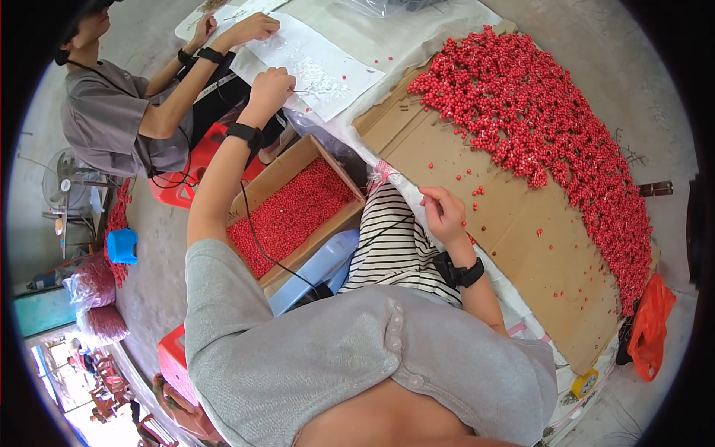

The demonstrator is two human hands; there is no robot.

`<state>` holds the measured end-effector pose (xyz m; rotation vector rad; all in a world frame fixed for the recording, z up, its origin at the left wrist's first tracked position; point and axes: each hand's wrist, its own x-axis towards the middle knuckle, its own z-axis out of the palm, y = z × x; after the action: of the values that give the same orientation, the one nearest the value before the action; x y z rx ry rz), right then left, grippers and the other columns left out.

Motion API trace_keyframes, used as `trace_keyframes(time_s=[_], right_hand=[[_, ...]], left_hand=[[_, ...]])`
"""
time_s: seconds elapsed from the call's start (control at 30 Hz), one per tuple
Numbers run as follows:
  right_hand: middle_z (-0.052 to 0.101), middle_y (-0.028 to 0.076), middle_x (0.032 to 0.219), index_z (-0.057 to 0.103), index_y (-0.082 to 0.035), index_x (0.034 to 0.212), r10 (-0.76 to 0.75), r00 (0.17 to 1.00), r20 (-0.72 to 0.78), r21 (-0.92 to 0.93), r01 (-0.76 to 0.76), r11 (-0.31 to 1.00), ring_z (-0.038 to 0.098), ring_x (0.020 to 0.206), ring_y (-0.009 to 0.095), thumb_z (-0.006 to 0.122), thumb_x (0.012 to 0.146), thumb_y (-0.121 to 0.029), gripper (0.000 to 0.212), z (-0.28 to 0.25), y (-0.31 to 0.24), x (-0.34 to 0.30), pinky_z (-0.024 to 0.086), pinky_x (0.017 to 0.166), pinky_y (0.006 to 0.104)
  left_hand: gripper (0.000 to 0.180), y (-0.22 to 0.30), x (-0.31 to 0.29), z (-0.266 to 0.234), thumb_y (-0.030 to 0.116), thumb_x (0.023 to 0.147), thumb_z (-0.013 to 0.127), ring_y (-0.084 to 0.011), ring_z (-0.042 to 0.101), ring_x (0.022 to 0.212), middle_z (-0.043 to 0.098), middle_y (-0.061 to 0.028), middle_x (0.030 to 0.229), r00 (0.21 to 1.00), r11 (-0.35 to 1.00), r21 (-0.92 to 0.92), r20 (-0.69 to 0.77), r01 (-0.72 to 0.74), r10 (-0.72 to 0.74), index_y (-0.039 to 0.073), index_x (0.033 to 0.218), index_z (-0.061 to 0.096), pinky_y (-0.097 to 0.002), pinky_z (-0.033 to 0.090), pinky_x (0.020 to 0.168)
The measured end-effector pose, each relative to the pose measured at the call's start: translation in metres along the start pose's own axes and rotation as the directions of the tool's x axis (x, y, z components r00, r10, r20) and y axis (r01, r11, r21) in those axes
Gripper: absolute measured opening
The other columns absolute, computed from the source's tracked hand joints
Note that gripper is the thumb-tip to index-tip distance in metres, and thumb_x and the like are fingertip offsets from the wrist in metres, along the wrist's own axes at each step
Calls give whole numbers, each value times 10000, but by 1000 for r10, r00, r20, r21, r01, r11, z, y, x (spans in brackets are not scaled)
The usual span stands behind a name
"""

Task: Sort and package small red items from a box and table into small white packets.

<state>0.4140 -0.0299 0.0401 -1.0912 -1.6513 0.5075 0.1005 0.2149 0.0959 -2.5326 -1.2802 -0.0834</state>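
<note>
Apparently a thin dark stem (302, 92) is the thing in hand: it juts from the left hand (271, 88), whose fingers are drawn together in a pinch over the near edge of a white sheet (339, 63). Just beside its tip lie scattered white bits (316, 78), light enough, I judge, to be swept off if the wrist or forearm drags across them. The pinch seems to have only a slender grip, so a careless turn could let the stem slip. Well apart, the right hand (445, 212) is raised near the edge of the cardboard (417, 141), fingers curled toward the thumb; whether it has hold of anything I cannot tell. Stray berries (459, 176) dot the cardboard and could roll off if knocked, while berry sprigs (521, 112) are heaped along its far side. Below the left forearm sits a cardboard box (298, 153) of red berries (298, 212); a dark cord (253, 227) hangs across it and might snag or pull on the arm. Farther off, a co-worker's hand (257, 27) reaches over the same sheet, so crowding could scatter the bits too.
</note>
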Motion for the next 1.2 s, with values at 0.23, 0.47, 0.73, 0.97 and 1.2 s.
trace_keyframes(time_s=[0.23, 0.47, 0.73, 0.97, 1.2], right_hand=[[540, 53, 622, 558, -9, 839, 20, 1000, 12, -10, -20, 1000, 501, 507, 103, 466, 715, 84, 180, 1, -4, -3, 372, 444, 195], [546, 71, 610, 566, -13, 807, 53, 998, 25, -36, -52, 998, 528, 516, 137, 482, 697, 76, 165, 4, -8, -7, 386, 435, 211], [555, 67, 711, 560, 9, 869, 27, 955, 296, 308, -122, 944, 524, 608, 100, 455, 766, 57, 154, 73, -61, 30, 430, 545, 209], [598, 137, 796, 574, -34, 874, 49, 534, 844, 84, -222, 971, 580, 697, 253, 471, 769, -189, 213, 311, 45, 64, 454, 642, 315], [531, 201, 1048, 557, -18, 1013, 534, 230, 814, -534, -65, 843, 527, 958, 292, 450, 725, -155, 337, 394, 251, -29, 401, 818, 366]], left_hand=[[60, 7, -10, 5, 126, 668, 580, -248, 523, 766, 543, -48, 746, 976, 989, -126, -194, 72, -96, 81, 704, 566, -359, 428, 639], [75, 7, -26, 9, 136, 683, 567, -265, 542, 718, 557, -70, 703, 970, 995, -17, -220, 103, -105, 69, 716, 579, -361, 437, 613], [149, 25, -206, -23, 169, 737, 560, -193, 574, 672, 600, -98, 727, 463, 353, -684, -24, 639, -886, 38, 801, 592, -285, 438, 611], [189, 34, -278, 49, 188, 726, 566, -188, 570, 648, 591, -104, 682, 212, 61, -674, 144, 736, -967, 33, 834, 582, -276, 437, 612], [133, 53, -263, 55, 155, 713, 545, -264, 565, 652, 586, -99, 704, 235, 98, -479, 237, 872, -943, 29, 752, 562, -325, 448, 590]])
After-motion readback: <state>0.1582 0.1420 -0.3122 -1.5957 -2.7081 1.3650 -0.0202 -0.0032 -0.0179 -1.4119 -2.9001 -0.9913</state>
